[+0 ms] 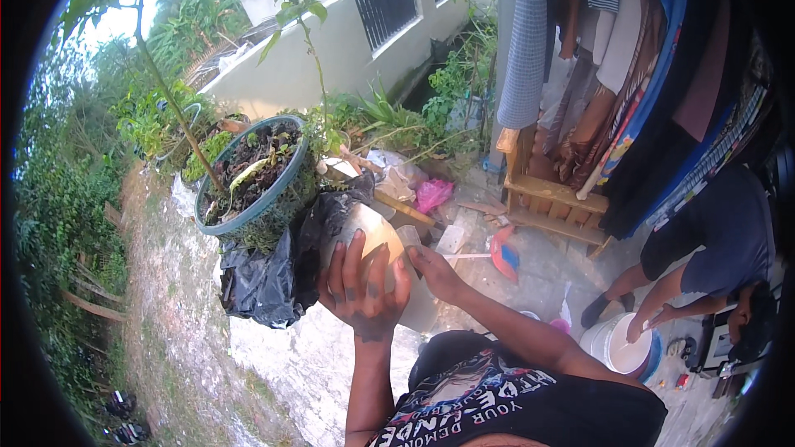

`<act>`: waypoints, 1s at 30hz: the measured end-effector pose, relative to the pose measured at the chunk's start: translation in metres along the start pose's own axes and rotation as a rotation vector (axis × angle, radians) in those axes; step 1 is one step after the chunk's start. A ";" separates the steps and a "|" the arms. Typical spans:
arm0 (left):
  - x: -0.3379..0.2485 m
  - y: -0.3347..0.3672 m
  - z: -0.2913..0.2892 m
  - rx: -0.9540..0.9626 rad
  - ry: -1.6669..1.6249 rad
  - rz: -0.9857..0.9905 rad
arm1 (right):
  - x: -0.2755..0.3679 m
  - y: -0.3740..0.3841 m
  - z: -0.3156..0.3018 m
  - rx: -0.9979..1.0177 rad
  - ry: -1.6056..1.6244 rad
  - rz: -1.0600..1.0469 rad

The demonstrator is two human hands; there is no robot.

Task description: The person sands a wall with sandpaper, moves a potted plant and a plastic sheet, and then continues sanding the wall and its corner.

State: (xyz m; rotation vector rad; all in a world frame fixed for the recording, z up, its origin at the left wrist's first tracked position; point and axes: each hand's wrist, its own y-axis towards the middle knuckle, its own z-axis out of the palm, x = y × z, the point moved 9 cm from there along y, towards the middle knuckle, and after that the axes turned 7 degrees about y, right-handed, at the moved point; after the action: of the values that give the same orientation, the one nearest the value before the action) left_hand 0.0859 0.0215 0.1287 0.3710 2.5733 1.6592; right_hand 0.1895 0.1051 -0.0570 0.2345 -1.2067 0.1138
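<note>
A pale, smooth, rounded object (370,227), whose kind I cannot make out, is between my hands. Soil-marked, my left hand (364,288) presses spread fingers over its near face and supports it. At the object's right side, my right hand (434,271) grips near its edge with bent fingers, partly hidden. A crumpled black plastic bag (263,285) hangs close to my left hand, and dark plastic also lies against the object. Just beyond the bag stands a round green plant pot (291,167) with dark soil and a tall thin-stemmed plant.
Clothes hang from a wooden rack (556,195) at the right. Below it, a person (704,236) bends with a hand in a white bucket (614,343). A red dustpan (503,253), a pink plastic bag (433,194) and wood scraps lie ahead. A pale wall (331,54) stands behind.
</note>
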 end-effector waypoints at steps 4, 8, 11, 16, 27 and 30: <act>0.000 -0.001 -0.001 -0.007 0.009 0.003 | 0.003 -0.001 0.000 -0.004 -0.037 -0.016; -0.001 -0.001 -0.001 0.002 0.014 0.010 | 0.002 -0.003 0.000 -0.005 -0.069 0.057; 0.000 -0.001 -0.002 -0.003 0.004 0.009 | 0.002 -0.003 0.001 -0.009 -0.071 0.042; 0.000 -0.001 0.000 0.000 0.004 0.015 | 0.002 -0.002 -0.001 -0.020 -0.052 0.027; 0.000 -0.001 -0.001 0.018 0.007 0.011 | 0.001 0.002 -0.002 -0.016 -0.031 -0.026; 0.001 -0.002 -0.001 0.017 0.005 0.013 | 0.018 0.005 0.004 0.013 -0.132 0.034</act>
State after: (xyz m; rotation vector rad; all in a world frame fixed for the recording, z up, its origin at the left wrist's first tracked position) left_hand 0.0850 0.0202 0.1277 0.3864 2.5951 1.6458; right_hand 0.1915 0.1081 -0.0382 0.2361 -1.3414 0.1375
